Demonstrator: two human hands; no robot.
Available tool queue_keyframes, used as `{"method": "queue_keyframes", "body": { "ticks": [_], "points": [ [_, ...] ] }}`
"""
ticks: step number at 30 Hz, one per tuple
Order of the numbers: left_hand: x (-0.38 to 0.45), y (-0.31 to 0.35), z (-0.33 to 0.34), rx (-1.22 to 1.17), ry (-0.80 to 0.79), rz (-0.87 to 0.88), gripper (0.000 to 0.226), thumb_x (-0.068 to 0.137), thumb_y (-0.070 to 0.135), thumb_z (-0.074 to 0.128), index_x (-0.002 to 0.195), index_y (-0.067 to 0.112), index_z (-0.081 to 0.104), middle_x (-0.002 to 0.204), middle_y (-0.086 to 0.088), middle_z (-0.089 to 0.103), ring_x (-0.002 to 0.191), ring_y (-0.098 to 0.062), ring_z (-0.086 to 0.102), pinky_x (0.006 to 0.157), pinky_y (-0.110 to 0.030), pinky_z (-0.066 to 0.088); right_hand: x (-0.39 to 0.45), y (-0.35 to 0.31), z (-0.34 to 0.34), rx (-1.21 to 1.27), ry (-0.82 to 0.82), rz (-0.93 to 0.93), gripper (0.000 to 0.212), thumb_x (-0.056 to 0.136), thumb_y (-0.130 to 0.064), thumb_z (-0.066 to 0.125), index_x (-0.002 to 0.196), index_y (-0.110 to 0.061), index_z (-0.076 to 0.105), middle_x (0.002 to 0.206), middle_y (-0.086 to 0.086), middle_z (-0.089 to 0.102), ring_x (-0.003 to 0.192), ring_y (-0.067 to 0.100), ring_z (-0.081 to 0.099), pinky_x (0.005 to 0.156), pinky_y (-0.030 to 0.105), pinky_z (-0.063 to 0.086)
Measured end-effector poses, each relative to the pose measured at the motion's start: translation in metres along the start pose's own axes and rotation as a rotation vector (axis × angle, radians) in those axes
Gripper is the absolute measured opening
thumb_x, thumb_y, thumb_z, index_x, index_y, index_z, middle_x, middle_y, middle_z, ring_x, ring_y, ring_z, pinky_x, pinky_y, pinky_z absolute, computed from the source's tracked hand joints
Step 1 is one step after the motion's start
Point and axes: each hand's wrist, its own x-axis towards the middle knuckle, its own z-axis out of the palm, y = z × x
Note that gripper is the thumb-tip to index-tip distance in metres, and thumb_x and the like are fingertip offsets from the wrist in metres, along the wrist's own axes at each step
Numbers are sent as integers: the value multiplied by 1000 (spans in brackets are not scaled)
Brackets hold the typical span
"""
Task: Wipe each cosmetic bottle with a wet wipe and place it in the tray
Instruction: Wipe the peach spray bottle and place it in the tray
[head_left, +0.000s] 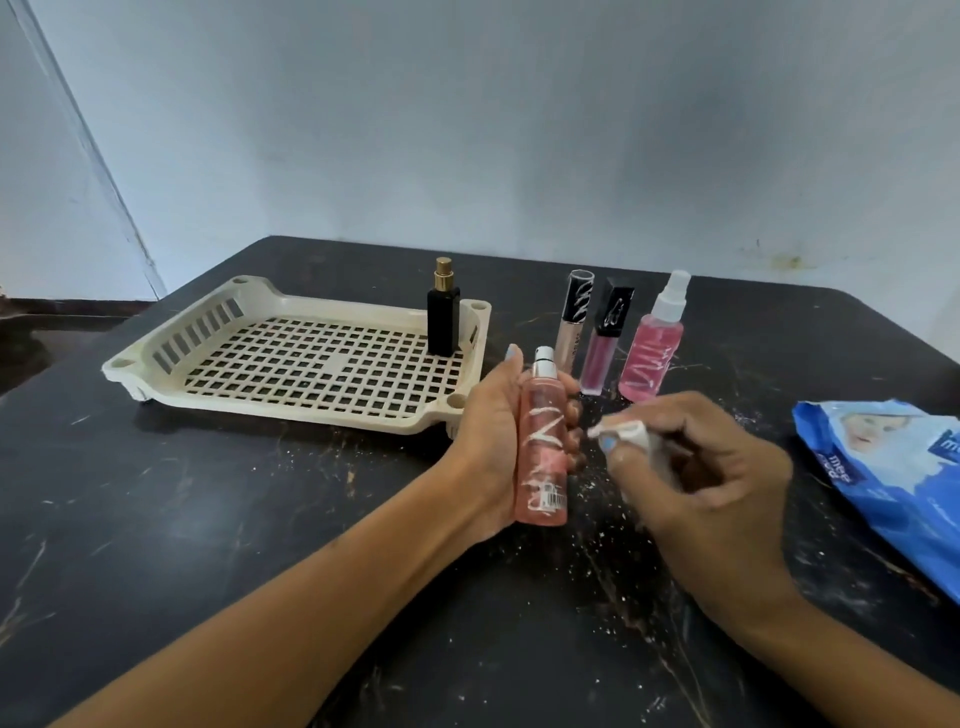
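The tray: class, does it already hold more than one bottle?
No, the tray holds only the black perfume bottle; three others stand on the table beside it.

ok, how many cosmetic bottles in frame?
5. Black perfume bottle stands in the tray; peach spray bottle is in the left hand; concealer tube, lip gloss tube and pink spray bottle stand on the table. None apparently hidden.

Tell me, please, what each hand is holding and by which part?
Left hand grips the pink spray bottle around its body; right hand pinches a bunched wet wipe.
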Motion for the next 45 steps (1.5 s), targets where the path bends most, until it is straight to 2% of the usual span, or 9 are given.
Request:
{"method": "queue_keyframes", "body": {
  "ticks": [5,11,18,25,29,33,38,42,45],
  "points": [
    [1,-6,5,48,48,41,36,97,29,33,82,8,58,61,-4,60,45,-10,54,44,-17,45,11,10,12,-40,17,66,17,81,-12,77,94,-22,71,91,-13,71,84,8,68,72,18,54],
    [4,-9,5,7,35,43,37,97,28,33,82,7,59,60,-4,63,51,-12,60,49,-20,51,11,13,15,-109,-21,14,20,83,-6,73,97,-20,71,94,-16,69,88,1,67,77,15,53],
    [5,-8,5,-30,35,40,40,95,29,32,73,8,57,66,-7,59,60,-17,57,63,-30,48,5,12,12,-113,-103,-93,26,81,-15,58,99,-6,75,99,0,71,94,3,67,80,11,51],
    [7,-10,3,-31,-33,33,39,92,28,29,79,5,58,64,-7,57,57,-16,56,54,-24,47,6,12,11,-178,-146,-186,31,83,-14,57,108,-2,71,106,4,68,101,6,62,88,13,49],
    [8,-10,1,-38,-49,78,37,92,25,28,79,7,57,70,-8,60,62,-16,58,57,-24,50,7,18,8,-183,-134,-214,24,85,-8,59,105,-4,72,104,5,69,100,7,64,88,17,52],
    [9,-12,2,10,-53,59,35,93,25,29,96,3,56,71,-8,57,60,-15,56,52,-21,49,9,21,6,-277,-154,-248,27,90,-9,57,113,-3,70,111,5,67,106,11,62,94,20,50],
    [8,-10,0,17,-119,51,34,92,24,30,92,5,59,76,-9,61,69,-17,59,64,-27,51,7,18,6,-314,-117,-315,21,86,-7,60,100,-4,74,103,6,70,104,12,63,92,24,52],
    [7,-10,2,6,-116,27,34,91,25,33,92,3,60,75,-9,60,67,-17,58,59,-24,51,10,18,7,-390,-140,-323,25,88,-6,59,109,-4,72,109,7,69,103,17,63,92,30,52],
    [7,-8,1,-22,-140,-16,30,88,24,34,90,8,59,70,-6,59,59,-15,58,55,-23,49,8,13,10,-391,-174,-444,19,85,-4,60,95,-2,76,97,8,72,95,19,65,94,27,50]
  ]
}}
